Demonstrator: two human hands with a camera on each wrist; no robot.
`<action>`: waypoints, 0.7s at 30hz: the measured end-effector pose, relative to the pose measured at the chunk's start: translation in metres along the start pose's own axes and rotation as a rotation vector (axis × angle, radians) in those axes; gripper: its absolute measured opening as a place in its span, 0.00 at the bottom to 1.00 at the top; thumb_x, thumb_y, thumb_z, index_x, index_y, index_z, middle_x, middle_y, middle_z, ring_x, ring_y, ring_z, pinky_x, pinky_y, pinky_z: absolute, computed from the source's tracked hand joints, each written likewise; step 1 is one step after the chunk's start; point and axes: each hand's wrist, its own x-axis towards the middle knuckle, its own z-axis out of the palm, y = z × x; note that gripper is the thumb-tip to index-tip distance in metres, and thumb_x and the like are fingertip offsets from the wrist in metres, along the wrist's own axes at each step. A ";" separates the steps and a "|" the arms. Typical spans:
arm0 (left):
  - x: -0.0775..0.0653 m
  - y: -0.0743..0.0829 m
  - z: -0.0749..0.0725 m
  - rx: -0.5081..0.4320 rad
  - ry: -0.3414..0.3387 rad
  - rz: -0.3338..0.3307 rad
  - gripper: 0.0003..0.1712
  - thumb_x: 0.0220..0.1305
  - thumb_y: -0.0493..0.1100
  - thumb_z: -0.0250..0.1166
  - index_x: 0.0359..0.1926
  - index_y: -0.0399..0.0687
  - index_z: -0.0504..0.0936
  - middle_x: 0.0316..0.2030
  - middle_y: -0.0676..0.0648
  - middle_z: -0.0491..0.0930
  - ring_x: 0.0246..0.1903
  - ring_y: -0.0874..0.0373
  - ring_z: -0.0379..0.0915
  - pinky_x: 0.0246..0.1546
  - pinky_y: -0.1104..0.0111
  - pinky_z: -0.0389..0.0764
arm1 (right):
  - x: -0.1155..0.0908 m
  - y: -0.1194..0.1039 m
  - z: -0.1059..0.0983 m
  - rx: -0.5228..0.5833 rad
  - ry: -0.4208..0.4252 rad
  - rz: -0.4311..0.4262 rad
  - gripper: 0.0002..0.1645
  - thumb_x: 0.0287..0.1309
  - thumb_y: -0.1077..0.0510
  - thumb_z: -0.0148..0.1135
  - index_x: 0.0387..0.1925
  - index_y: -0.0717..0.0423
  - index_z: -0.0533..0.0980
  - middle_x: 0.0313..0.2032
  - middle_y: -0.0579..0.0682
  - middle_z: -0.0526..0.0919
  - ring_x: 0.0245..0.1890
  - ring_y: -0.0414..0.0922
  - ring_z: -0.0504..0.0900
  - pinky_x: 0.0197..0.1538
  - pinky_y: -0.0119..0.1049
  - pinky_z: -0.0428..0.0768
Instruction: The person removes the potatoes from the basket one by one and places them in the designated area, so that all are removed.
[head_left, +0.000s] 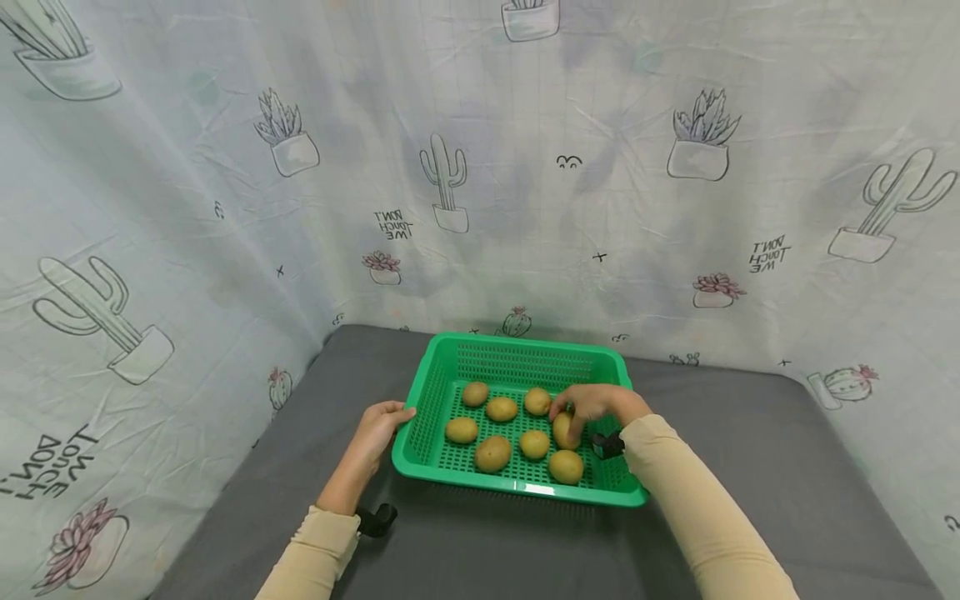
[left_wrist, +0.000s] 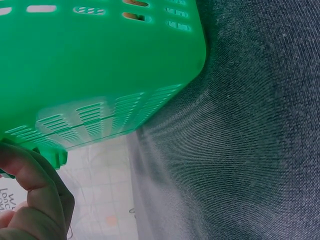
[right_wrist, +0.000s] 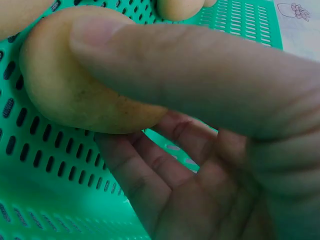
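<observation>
A green plastic basket (head_left: 517,490) with slotted walls holds several yellow-brown potatoes, spread over its floor. My left hand (head_left: 377,429) grips the basket's left rim, thumb over the top; in the left wrist view its curled fingers (left_wrist: 42,192) sit under the rim, outside the wall. Inside the basket on the right, my right hand (head_left: 596,402) holds a potato (head_left: 564,432). In the right wrist view the thumb lies across the top of this potato (right_wrist: 75,90) and the other fingers reach round its underside. Another potato (head_left: 566,467) lies just nearer to me, and one (head_left: 537,401) just beyond.
The basket stands on a table with a dark grey cloth (head_left: 720,467). Behind and at the left hangs a pale curtain (head_left: 517,208) printed with cacti and potted plants. A black wrist camera (head_left: 377,521) is strapped below my left hand.
</observation>
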 end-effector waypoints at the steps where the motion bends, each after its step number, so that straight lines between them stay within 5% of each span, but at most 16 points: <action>1: 0.000 -0.001 0.000 0.001 -0.001 0.000 0.18 0.67 0.44 0.59 0.49 0.32 0.78 0.29 0.48 0.79 0.25 0.60 0.74 0.30 0.66 0.76 | 0.000 0.000 0.001 -0.005 -0.001 0.000 0.29 0.45 0.57 0.75 0.52 0.48 0.77 0.55 0.47 0.74 0.53 0.47 0.72 0.55 0.47 0.73; 10: 0.000 -0.002 0.002 -0.004 0.000 0.006 0.16 0.67 0.42 0.59 0.47 0.32 0.78 0.28 0.47 0.79 0.24 0.59 0.74 0.30 0.66 0.76 | -0.003 0.004 -0.002 0.042 0.034 -0.085 0.29 0.47 0.57 0.73 0.53 0.53 0.76 0.51 0.47 0.77 0.47 0.44 0.75 0.50 0.42 0.75; 21: 0.001 -0.003 -0.001 -0.011 -0.005 0.002 0.17 0.66 0.41 0.58 0.49 0.31 0.78 0.27 0.49 0.78 0.23 0.60 0.72 0.28 0.66 0.75 | -0.012 0.002 -0.006 0.165 0.195 -0.167 0.31 0.48 0.57 0.71 0.57 0.55 0.73 0.54 0.52 0.76 0.47 0.47 0.75 0.47 0.43 0.76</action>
